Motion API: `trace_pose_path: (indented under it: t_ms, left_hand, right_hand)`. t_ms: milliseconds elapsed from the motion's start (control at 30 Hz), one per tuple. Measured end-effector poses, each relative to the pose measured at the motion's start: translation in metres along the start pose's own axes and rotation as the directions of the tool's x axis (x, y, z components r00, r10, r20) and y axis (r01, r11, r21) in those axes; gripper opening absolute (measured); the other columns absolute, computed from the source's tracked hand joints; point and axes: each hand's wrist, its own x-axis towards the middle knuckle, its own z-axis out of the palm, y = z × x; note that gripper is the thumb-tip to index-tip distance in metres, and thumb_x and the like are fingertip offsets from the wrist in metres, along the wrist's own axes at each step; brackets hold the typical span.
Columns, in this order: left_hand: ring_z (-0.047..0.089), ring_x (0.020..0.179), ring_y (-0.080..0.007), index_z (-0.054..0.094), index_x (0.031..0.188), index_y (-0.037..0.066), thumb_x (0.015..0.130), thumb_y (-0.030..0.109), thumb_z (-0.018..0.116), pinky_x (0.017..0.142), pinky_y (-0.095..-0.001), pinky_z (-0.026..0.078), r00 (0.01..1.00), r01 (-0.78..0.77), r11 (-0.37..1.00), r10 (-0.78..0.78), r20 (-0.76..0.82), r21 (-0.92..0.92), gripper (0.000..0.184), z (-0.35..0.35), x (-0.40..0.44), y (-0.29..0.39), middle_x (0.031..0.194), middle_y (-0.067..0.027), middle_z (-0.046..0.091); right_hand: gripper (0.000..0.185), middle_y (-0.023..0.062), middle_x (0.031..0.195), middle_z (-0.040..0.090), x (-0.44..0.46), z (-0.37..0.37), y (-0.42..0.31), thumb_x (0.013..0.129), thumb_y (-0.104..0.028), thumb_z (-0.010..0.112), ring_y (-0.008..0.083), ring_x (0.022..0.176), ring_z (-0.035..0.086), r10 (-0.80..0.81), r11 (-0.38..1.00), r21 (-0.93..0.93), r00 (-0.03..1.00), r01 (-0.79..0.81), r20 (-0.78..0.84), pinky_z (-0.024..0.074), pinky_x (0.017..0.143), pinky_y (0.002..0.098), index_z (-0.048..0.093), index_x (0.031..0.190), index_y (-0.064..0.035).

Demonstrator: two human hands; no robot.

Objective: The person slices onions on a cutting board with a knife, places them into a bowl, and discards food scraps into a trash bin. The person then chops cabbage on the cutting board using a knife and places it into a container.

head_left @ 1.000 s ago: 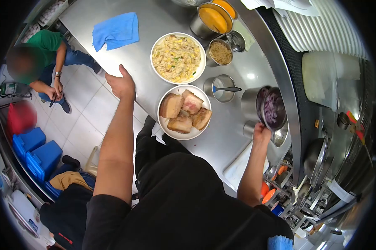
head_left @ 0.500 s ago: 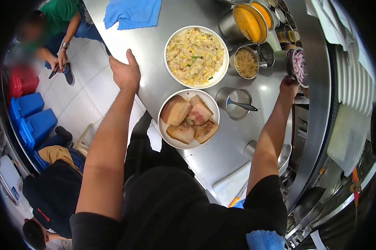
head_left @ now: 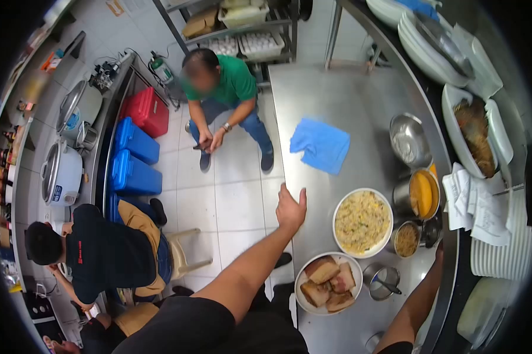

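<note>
My left hand [head_left: 291, 207] is at the edge of the steel table [head_left: 313, 221], thumb and fingers apart, with nothing in it. Right of it stands a white bowl of fried rice [head_left: 363, 223]. A second bowl, nearer me, holds several thick pieces of pork belly [head_left: 329, 284]. My right hand [head_left: 439, 255] reaches under the overhead shelf, whose edge hides its fingers and anything in them. Close to it are a small tin of thin brown shreds [head_left: 407, 240], a metal pot with orange contents [head_left: 422, 194] and a metal cup with a dark-handled utensil [head_left: 385, 282].
A blue cloth [head_left: 320, 146] and a metal bowl [head_left: 409, 140] lie farther up the table. The shelf [head_left: 448, 236] carries stacked plates [head_left: 498, 256] and a dish of fish [head_left: 475, 133]. A person in green [head_left: 233, 82] sits beyond; another in black [head_left: 109, 251] sits left.
My view has swung left and up, bringing the seated people and racks into fuller view. My right hand, earlier at a tin of sliced purple onion, is now mostly hidden by the shelf.
</note>
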Motion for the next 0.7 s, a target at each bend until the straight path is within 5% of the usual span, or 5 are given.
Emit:
trace_pose_path:
  t_ms: [333,400,467,600,700]
  left_hand:
    - [0.065,0.112,-0.0463,0.036,0.151,-0.001,0.099,0.053,0.062,0.095,-0.0548,0.052,1.0,0.017,1.0,-0.017,-0.005,-0.012,0.079,0.0,0.001,-0.006,0.13,-0.0274,0.059]
    - [0.066,0.11,-0.0467,0.034,0.151,0.0,0.098,0.054,0.062,0.094,-0.0554,0.052,0.999,0.009,1.0,-0.009,-0.042,-0.021,0.08,0.005,0.003,-0.011,0.129,-0.0274,0.059]
    - [0.066,0.11,-0.0469,0.034,0.151,0.0,0.098,0.054,0.062,0.094,-0.0557,0.052,0.999,0.001,1.0,-0.002,-0.046,-0.028,0.08,0.01,0.001,-0.011,0.129,-0.0276,0.059]
    - [0.065,0.111,-0.0469,0.034,0.15,0.001,0.098,0.054,0.062,0.095,-0.0561,0.052,0.999,-0.014,0.999,0.013,-0.05,-0.032,0.079,0.011,0.003,-0.014,0.129,-0.0279,0.059]
    - [0.065,0.112,-0.0473,0.035,0.15,0.002,0.098,0.054,0.062,0.096,-0.0566,0.052,0.997,-0.039,0.999,0.037,-0.068,-0.031,0.079,0.017,0.004,-0.019,0.131,-0.0282,0.058]
  right_hand:
    - [0.037,0.0098,0.117,0.072,-0.208,-0.063,0.009,0.102,-0.028,0.058,0.0259,0.097,0.067,-0.31,0.89,-0.369,0.949,0.268,-0.06,0.0541,0.081,0.0418,0.063,0.123,0.0022]
    - [0.027,0.0056,0.092,0.064,-0.336,-0.017,-0.012,0.104,-0.029,0.056,0.0193,0.081,0.061,-0.376,0.846,-0.397,0.926,0.355,0.029,0.0522,0.074,0.0367,0.06,0.102,-0.002]
    - [0.037,0.0069,0.082,0.056,-0.387,-0.027,-0.01,0.105,-0.037,0.057,0.0182,0.074,0.057,-0.389,0.818,-0.395,0.908,0.418,0.156,0.0521,0.073,0.0354,0.059,0.089,-0.003]
    - [0.035,0.0054,0.079,0.048,-0.578,0.072,-0.034,0.105,-0.037,0.057,0.0161,0.07,0.05,-0.416,0.824,-0.075,0.691,0.561,0.591,0.0494,0.068,0.0346,0.049,0.094,-0.0048]
    - [0.031,0.006,0.091,0.05,-0.657,0.126,-0.082,0.103,-0.037,0.06,0.0176,0.08,0.051,-0.679,0.621,0.325,0.282,0.714,0.677,0.0514,0.073,0.0334,0.051,0.106,-0.0075]
